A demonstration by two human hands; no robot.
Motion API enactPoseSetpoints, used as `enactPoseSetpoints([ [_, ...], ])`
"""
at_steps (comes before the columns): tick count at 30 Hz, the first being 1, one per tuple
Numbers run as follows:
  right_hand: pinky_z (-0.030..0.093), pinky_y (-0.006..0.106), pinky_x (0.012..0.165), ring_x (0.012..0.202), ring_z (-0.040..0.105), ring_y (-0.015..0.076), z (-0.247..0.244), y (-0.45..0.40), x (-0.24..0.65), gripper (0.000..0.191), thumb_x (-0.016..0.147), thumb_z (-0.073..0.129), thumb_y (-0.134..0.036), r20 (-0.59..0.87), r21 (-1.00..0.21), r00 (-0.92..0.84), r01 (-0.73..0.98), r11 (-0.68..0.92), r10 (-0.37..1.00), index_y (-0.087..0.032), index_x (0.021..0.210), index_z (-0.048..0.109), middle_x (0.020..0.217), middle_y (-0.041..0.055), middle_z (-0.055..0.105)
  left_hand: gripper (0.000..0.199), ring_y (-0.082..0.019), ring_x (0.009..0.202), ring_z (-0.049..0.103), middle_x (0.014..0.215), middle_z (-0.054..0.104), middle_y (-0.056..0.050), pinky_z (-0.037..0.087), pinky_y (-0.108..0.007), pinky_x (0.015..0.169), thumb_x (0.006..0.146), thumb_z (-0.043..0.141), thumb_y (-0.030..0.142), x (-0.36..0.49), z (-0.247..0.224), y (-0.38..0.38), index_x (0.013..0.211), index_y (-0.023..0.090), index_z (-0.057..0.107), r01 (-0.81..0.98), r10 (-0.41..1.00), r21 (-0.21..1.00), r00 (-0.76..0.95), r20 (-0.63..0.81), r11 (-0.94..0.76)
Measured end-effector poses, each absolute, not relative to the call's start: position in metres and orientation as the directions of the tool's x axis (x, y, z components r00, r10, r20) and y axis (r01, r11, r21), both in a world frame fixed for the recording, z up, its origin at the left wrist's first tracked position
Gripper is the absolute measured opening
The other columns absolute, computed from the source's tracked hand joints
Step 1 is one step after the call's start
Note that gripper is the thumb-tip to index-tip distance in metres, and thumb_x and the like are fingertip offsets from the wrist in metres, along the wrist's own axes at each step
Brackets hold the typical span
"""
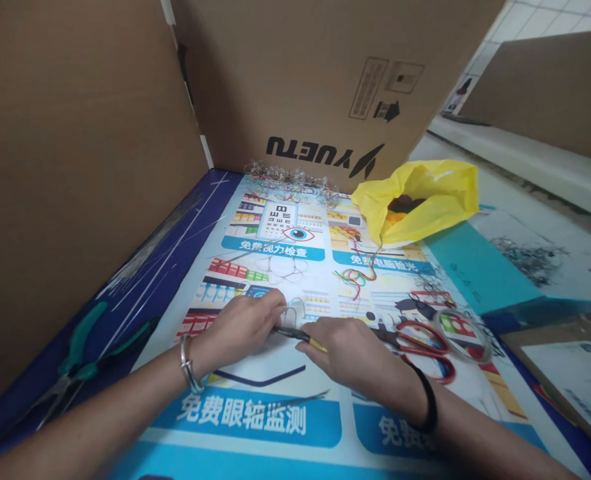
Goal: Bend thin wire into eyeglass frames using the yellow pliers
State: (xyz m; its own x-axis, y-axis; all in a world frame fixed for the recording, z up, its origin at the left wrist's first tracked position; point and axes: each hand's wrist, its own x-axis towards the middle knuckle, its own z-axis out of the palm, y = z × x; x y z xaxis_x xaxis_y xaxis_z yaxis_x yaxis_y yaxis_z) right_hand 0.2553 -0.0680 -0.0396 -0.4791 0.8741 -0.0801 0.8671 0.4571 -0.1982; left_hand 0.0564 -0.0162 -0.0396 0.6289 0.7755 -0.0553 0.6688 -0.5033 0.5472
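Observation:
My right hand (348, 348) is closed around pliers with a yellow-and-black handle (318, 344). Their dark jaws (288, 331) point left and reach the fingertips of my left hand (248, 325). That hand is pinched shut on a thin wire, whose bent loop (295, 310) stands up between the two hands. Where the jaws meet the wire is hidden by my fingers. Just right of my right hand lie scissors with red handles (425, 333), partly covered by the wrist. A few dark thin wires (305, 400) rest on the printed poster (320, 373) below.
Green-handled pliers (78, 360) lie at left, near straight wires (145, 247). Cardboard walls (300, 80) rise behind and left. Bent wire pieces (295, 183) line the back. A yellow bag (435, 207), coloured cords (358, 273), a wire coil (462, 337) and a teal sheet (480, 267) occupy the right.

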Motion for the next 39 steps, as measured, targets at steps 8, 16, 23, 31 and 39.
enactPoseSetpoints([
  [8,0.034,0.025,0.062,0.080,0.060,0.0176,-0.029,-0.062,0.264,0.032,0.088,0.045,-0.045,-0.155,-0.262,-0.538,0.831,0.491,0.829,-0.020,0.094,0.063,0.087,0.0048,0.066,0.021,-0.014,0.063,0.059,0.071,0.065,0.002,0.041,-0.024,0.059,0.092,0.033,0.031,0.053,-0.042,-0.010,0.085,0.021,0.051,0.627,0.815,0.655,0.578,-0.029,-0.421],
  [16,0.035,0.026,0.060,0.079,0.058,0.0196,-0.016,-0.050,0.290,0.030,0.086,0.046,-0.043,-0.097,-0.023,-0.431,0.902,0.431,0.897,-0.019,0.091,0.062,0.084,0.0053,0.063,0.022,-0.016,0.078,0.058,0.079,0.064,-0.001,0.041,-0.026,0.069,0.086,0.043,0.029,0.044,-0.041,0.007,0.076,0.020,0.060,0.642,0.838,0.614,0.542,0.061,-0.459],
  [23,0.035,0.027,0.061,0.076,0.057,0.0190,-0.022,-0.056,0.283,0.023,0.085,0.049,-0.038,-0.094,0.051,-0.454,0.887,0.460,0.886,-0.019,0.084,0.063,0.080,0.0056,0.063,0.019,-0.018,0.070,0.058,0.077,0.064,-0.001,0.036,-0.026,0.058,0.087,0.041,0.031,0.054,-0.045,-0.003,0.084,0.022,0.058,0.779,0.849,0.432,0.526,-0.055,-0.455],
  [31,0.033,0.029,0.060,0.075,0.056,0.0210,-0.018,-0.058,0.287,0.019,0.084,0.051,-0.030,-0.006,0.149,-0.382,0.913,0.379,0.924,-0.017,0.081,0.064,0.079,0.0082,0.062,0.024,-0.019,0.075,0.060,0.083,0.065,-0.004,0.038,-0.027,0.063,0.088,0.039,0.029,0.071,-0.046,-0.006,0.077,0.021,0.058,0.812,0.831,0.264,0.553,-0.060,-0.521],
  [39,0.033,0.030,0.062,0.076,0.054,0.0215,-0.019,-0.052,0.301,0.016,0.082,0.054,-0.027,0.042,0.203,-0.351,0.920,0.336,0.935,-0.016,0.082,0.065,0.082,0.0099,0.062,0.023,-0.021,0.072,0.060,0.084,0.066,-0.004,0.035,-0.028,0.056,0.087,0.037,0.027,0.099,-0.050,0.002,0.078,0.021,0.057,0.814,0.824,0.203,0.564,-0.052,-0.544],
])
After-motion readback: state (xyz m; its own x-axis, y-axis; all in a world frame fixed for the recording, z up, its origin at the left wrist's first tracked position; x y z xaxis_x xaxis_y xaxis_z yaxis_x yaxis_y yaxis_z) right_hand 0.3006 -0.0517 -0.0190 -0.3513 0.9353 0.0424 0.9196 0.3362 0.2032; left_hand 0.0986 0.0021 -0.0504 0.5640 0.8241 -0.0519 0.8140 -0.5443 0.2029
